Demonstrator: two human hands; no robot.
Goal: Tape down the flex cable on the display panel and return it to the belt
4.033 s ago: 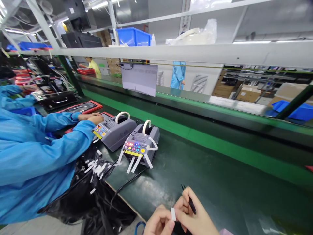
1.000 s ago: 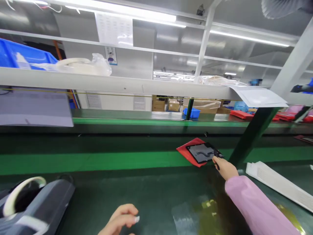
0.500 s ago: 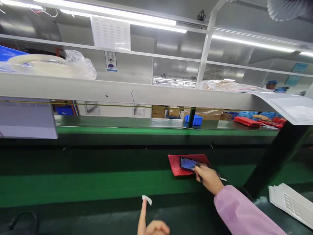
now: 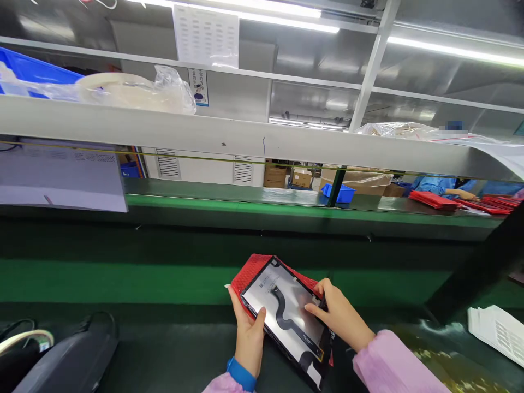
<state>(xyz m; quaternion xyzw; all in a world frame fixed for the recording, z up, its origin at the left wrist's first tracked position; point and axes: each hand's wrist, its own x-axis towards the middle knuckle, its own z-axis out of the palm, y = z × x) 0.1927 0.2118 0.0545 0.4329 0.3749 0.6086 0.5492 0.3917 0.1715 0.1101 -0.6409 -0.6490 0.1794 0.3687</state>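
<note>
My left hand and right hand both grip the display panel (red tray beneath it)

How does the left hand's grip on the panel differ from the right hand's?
The left hand clasps the near-left edge of the panel and its red tray, thumb lying on the panel's face; the right hand grips the right edge, fingers curled over it. A small white strip sticks up from a left fingertip; none shows on the right. Both wear pink sleeves and hold the panel tilted above the green belt.
</note>
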